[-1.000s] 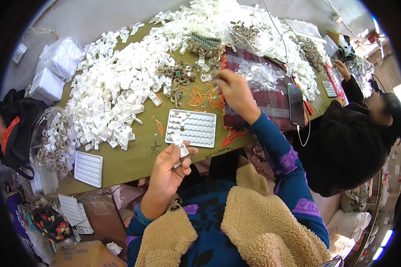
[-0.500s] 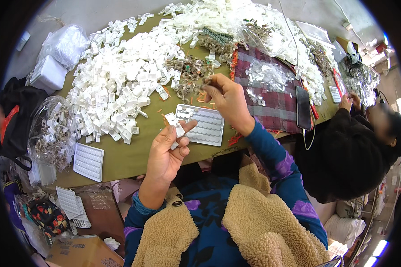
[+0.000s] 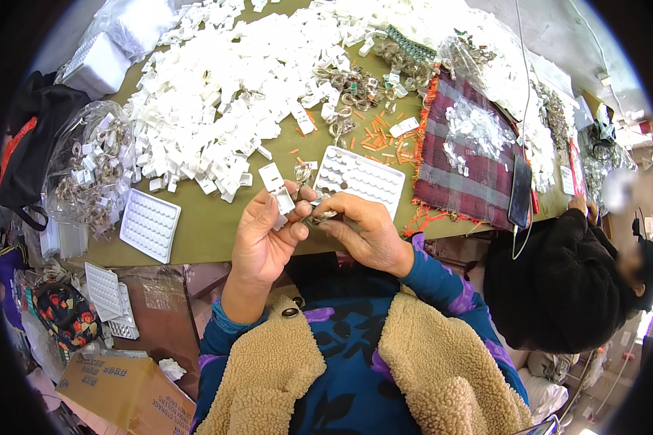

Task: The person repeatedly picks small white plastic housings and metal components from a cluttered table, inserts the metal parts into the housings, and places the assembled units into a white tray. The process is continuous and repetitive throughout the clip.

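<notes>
My left hand (image 3: 257,243) is closed on a small white plastic case (image 3: 273,178), whose lid stands open above its body. Against it, my right hand (image 3: 366,230) pinches a small coiled greyish wire (image 3: 325,216), partly hidden by the fingers. Another greyish coil (image 3: 303,172) shows just beyond the left fingertips. Behind both hands lies a white dimpled tray (image 3: 374,180) with small dark round pieces in a few hollows. Loose orange strips (image 3: 379,138) are scattered past the tray, and a cluster of coiled wires (image 3: 352,87) sits farther back.
A large heap of white cases (image 3: 203,109) covers the table's far left. Another dimpled tray (image 3: 150,226) lies at the left edge, near a clear bag of parts (image 3: 94,167). To the right are a plaid cloth (image 3: 464,163), a phone (image 3: 520,192) and a person in black (image 3: 551,283).
My right hand has come down and left from the wire pile to meet my left hand, with a coiled wire in its fingers. The view has shifted, and the case's lid now stands up.
</notes>
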`<move>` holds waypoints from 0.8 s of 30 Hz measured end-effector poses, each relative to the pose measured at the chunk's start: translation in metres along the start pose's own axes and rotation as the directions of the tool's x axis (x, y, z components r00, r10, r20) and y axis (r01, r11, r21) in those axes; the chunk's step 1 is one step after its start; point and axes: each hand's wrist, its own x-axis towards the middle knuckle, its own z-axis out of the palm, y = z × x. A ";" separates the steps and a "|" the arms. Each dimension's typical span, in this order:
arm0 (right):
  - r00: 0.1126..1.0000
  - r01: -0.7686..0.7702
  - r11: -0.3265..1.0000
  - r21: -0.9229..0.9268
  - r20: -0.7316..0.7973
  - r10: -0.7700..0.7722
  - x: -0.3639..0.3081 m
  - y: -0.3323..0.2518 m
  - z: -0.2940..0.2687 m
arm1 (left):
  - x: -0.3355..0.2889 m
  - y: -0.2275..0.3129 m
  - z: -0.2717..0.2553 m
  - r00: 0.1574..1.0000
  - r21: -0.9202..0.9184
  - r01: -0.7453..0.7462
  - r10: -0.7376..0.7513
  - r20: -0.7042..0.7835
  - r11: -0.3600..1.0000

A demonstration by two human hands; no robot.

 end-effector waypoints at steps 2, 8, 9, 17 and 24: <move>0.999 0.001 0.985 0.173 -0.036 0.005 -0.001 -0.001 0.003 | -0.003 0.004 -0.001 0.994 0.215 -0.102 0.092 0.055 0.971; 0.972 -0.087 0.975 0.205 -0.198 0.128 0.014 -0.014 -0.003 | -0.015 0.015 0.005 0.914 0.842 -0.387 0.278 0.296 0.377; 0.963 -0.168 0.963 0.212 -0.175 0.206 0.017 -0.017 -0.003 | -0.015 0.016 0.006 0.898 0.865 -0.410 0.295 0.327 0.289; 0.972 -0.162 0.970 0.179 -0.140 0.188 0.041 -0.012 0.017 | -0.016 0.019 0.018 0.859 0.862 -0.444 0.157 0.487 -0.246; 0.920 0.010 0.666 0.745 -0.269 0.286 0.023 0.001 0.030 | -0.020 0.011 0.004 0.956 0.751 -0.273 0.257 0.141 0.602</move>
